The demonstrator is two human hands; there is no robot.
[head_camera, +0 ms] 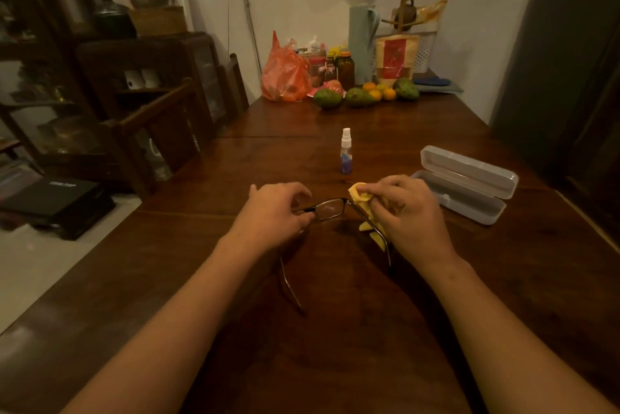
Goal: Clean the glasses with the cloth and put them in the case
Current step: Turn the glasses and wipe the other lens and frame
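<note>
A long dark wooden table (235, 152) carries a small spray bottle (346, 152) standing upright near its middle and, well to the right, an open grey glasses case (464, 183). At the far end stand an orange plastic bag (285, 73), brown jars (345, 68), a pale blue jug (362, 41), green fruits (328, 98) and oranges (375, 95)

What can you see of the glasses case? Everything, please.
The glasses case is a long, rounded box of pale grey, translucent-looking plastic. It lies open on the wooden table, lid hinged back on the far side, tray toward the person, set at a slant. Nothing shows inside; the glasses are held by the left hand. Its near left end sits close by the right hand, which grips the cloth; whether they touch cannot be told.
</note>
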